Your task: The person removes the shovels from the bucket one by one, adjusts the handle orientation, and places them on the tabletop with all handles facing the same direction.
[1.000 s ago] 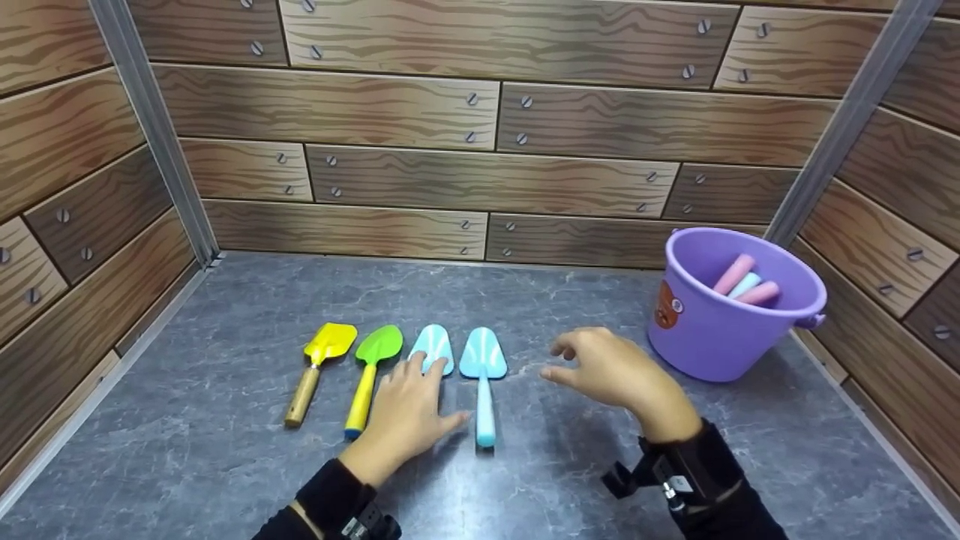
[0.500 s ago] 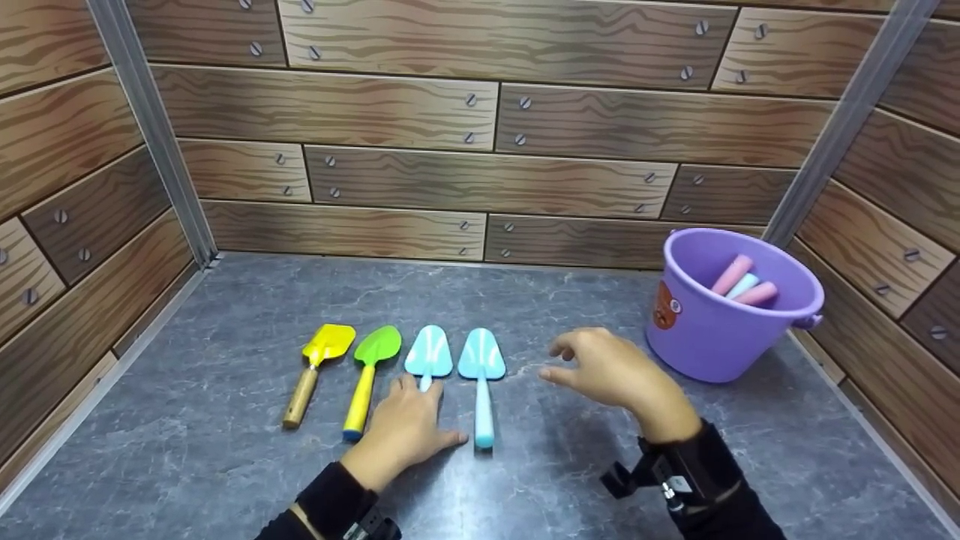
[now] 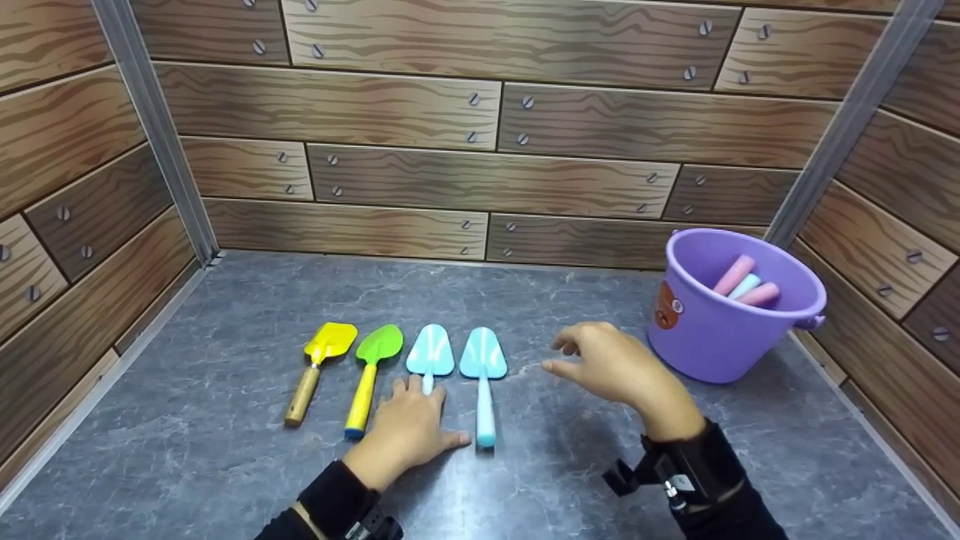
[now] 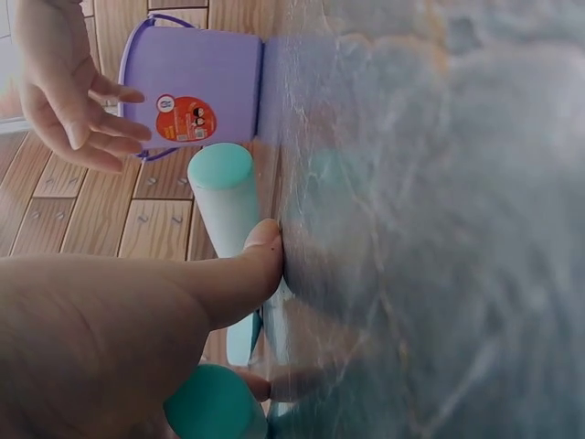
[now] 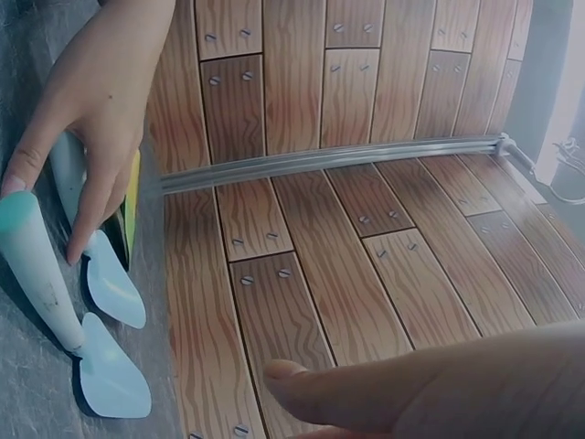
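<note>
Four small hand trowels lie side by side. My left hand (image 3: 409, 424) lies low over the handle of the left light-blue trowel (image 3: 431, 351), fingers forward and thumb out to the side. In the left wrist view that handle's green end (image 4: 210, 402) shows under the palm, and the thumb (image 4: 260, 261) reaches down at the table. The other light-blue trowel (image 3: 484, 352) lies just right of the thumb. A green trowel with yellow handle (image 3: 380, 343) and a yellow one with wooden handle (image 3: 332, 341) lie further left. My right hand (image 3: 604, 364) hovers, loosely bent, holding nothing.
A purple bucket (image 3: 712, 337) stands at the back right, with pink (image 3: 733, 275) and light-blue (image 3: 745, 286) rod-like ends showing inside. Wood-patterned walls (image 3: 420, 180) enclose the grey marbled table (image 3: 247, 480) at the back and sides.
My left hand has drawn back from the blade of the left light-blue trowel to its handle, uncovering the blade. The right hand and all the trowels stay where they were.
</note>
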Motion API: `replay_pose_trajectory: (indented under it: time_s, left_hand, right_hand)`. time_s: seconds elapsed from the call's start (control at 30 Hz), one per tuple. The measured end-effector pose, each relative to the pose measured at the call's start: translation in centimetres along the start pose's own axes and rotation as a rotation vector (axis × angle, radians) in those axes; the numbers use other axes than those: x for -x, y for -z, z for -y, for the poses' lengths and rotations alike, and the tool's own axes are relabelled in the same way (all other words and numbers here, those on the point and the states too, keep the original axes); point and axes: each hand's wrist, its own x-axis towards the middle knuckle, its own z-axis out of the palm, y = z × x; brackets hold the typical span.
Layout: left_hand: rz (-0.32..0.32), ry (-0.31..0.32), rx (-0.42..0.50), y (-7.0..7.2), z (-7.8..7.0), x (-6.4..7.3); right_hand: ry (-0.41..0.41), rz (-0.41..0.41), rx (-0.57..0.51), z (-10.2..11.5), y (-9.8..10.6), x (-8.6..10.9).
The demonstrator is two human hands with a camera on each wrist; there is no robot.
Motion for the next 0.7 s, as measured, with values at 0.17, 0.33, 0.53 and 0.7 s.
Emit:
replay_pose_trajectory:
  time_s: [0.17, 0.33, 0.53, 0.7]
  left_hand:
    - [-0.009, -0.004, 0.001, -0.1, 0.0, 0.0]
    - [-0.016, 0.001, 0.009, -0.3, 0.0, -0.1]
    - [0.003, 0.012, 0.009, -0.2, -0.1, -0.2]
    - [0.007, 0.012, 0.014, -0.2, -0.2, -0.3]
  right_hand:
    - [0.023, -0.098, -0.058, -0.6, 1.0, 0.1]
    - [0.053, -0.286, -0.109, -2.7, 2.7, 0.3]
    - [0.015, -0.390, -0.156, -6.3, 5.3, 1.2]
    - [-0.044, -0.434, -0.176, -8.7, 7.1, 2.0]
